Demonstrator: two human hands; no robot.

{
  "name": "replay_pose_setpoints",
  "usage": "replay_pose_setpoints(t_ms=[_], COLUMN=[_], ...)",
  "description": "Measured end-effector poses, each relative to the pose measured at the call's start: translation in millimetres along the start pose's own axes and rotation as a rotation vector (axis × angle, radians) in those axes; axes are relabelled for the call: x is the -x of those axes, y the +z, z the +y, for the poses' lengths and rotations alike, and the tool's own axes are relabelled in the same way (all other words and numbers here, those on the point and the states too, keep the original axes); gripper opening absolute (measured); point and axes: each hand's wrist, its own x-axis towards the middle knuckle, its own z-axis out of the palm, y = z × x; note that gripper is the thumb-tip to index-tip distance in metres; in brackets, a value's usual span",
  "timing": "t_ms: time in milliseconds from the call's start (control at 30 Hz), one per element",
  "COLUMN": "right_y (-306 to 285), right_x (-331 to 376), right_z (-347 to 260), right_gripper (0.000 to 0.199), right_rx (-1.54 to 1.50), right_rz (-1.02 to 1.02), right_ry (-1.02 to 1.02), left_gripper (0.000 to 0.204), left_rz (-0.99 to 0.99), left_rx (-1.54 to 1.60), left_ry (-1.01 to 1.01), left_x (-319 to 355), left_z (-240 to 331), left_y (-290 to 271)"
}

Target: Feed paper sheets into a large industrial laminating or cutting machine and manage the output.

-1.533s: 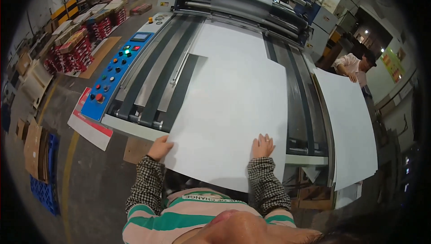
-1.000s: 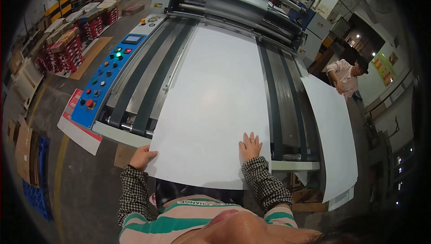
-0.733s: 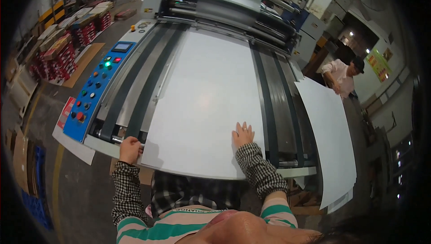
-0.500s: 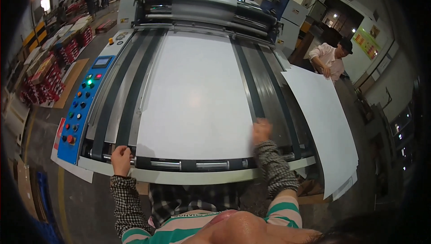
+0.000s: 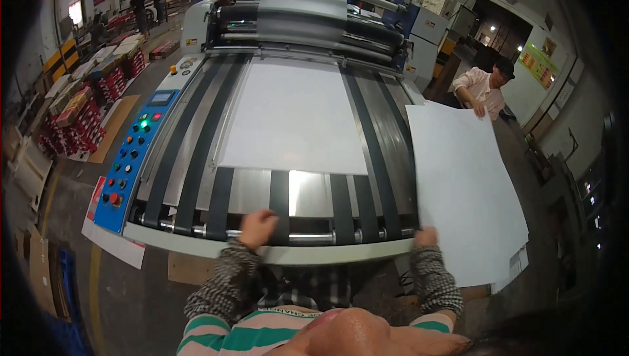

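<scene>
One smooth, rectangular white paper sheet (image 5: 295, 117) lies toward the far edge of the metal, dark-belted machine bed (image 5: 252, 189), left hand (image 5: 258, 228) bent above the front edge, right hand (image 5: 426, 237) at the front right corner beside stacked white sheets (image 5: 465, 186), both grips indeterminable.

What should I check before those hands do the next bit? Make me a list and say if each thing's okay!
1. White sheet lying flat on the dark belts: ok, it looks flat.
2. Left hand off that sheet: ok, it is at the near end of the belts.
3. Right hand at the white pile: ok, it is by the pile's left edge.
4. Right hand's grip firm: cannot tell, its fingers are unclear.
5. Co-worker's hand away from the pile: not ok, it is at the far edge.
6. Green light lit: ok.
</scene>
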Motion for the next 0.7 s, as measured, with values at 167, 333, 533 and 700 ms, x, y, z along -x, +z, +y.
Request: replay_pose_setpoints(t_ms=[167,333,533,700], right_y=[-27,-69,-27,-68], right_x=[-19,11,-11,26], right_z=[-203,-292,-226,-209], right_gripper=[0.023,0.017,0.016,0.048], right_rx=[-0.991,-1.268,-0.788,-0.506], right_rz=[0.363,0.338,0.428,-0.093], right_ry=[0.197,-0.121,0.02,0.113], left_gripper=[0.034,0.021,0.03,0.027], left_rz=[-0.555,-0.227,-0.088,-0.002], left_rx=[-0.026,-0.211,0.196,0.362], left_ry=[0.053,0.104,-0.133,-0.312], left_x=[35,49,69,107], left_z=[3,-19,-28,-41], left_y=[90,41,-56,-94])
